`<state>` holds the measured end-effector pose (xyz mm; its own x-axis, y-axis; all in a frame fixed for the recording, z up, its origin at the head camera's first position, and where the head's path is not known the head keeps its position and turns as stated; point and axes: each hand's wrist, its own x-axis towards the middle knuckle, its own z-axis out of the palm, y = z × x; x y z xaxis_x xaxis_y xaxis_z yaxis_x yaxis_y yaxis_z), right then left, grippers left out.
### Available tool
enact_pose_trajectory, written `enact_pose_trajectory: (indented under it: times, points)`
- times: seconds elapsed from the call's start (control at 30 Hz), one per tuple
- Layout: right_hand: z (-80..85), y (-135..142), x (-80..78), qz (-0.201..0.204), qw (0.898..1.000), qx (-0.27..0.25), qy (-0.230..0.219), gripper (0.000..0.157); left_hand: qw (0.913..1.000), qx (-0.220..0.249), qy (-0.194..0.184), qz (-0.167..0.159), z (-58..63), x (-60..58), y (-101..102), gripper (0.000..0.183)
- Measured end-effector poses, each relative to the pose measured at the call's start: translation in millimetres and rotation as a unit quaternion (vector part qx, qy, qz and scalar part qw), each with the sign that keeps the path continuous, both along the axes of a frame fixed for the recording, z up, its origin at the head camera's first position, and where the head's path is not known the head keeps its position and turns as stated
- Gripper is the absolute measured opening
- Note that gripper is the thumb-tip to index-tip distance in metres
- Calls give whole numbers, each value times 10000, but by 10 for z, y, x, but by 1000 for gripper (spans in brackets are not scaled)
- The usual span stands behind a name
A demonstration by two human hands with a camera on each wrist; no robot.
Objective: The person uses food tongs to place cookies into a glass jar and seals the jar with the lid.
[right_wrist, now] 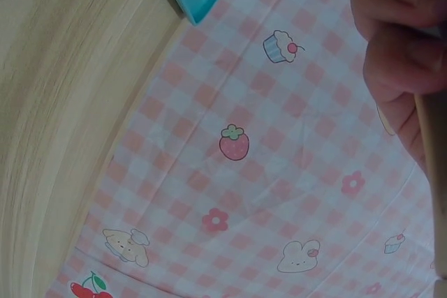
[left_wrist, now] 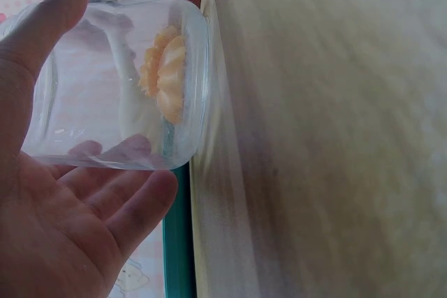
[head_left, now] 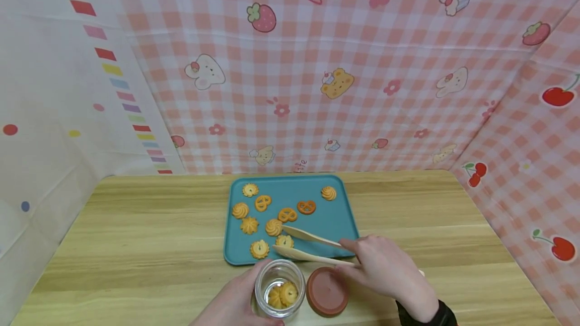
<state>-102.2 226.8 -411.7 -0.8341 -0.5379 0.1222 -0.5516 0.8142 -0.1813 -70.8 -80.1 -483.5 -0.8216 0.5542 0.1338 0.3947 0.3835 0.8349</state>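
Observation:
My left hand [head_left: 235, 298] grips a clear glass jar [left_wrist: 98, 120] by its side, with the thumb across the near wall. At the jar's bottom lie two golden cookies [left_wrist: 172, 78]. In the head view my right hand [head_left: 385, 265] holds pale wooden tongs [head_left: 312, 257]. Their spread tips reach over the front of a teal tray [head_left: 312, 190], one on each side of a round cookie [head_left: 284, 241]; whether they touch it I cannot tell. A swirl cookie [head_left: 274, 227] lies beside the far tip. The right wrist view shows only part of the right fingers [right_wrist: 405, 68].
A reddish-brown round lid [head_left: 328, 292] lies on the wooden table [head_left: 149, 245], right of the jar. Across the tray are spread several more cookies [head_left: 249, 225] and 3 pretzels [head_left: 306, 207]. Pink checked cloth [head_left: 294, 130] hangs behind the table and along its right side.

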Motion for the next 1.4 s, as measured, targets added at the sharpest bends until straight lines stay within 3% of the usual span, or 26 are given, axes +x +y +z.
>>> enact_pose_trajectory:
  times: [0.17,0.5,0.83,1.4]
  points:
    - [1,-2,-6,-31,10000,-33,-50,24,10000,2,24,-19,-4,-4,1,88]
    - [-1,7,-7,34,9999,-7,128,22,10000,36,-15,9,-5,-3,0,88]
    - [134,112,37,-155,9994,-174,-265,42,10000,-15,-16,27,5,4,2,87]
    - [421,223,236,67,9955,-821,466,25,9999,26,-93,42,15,4,1,90]
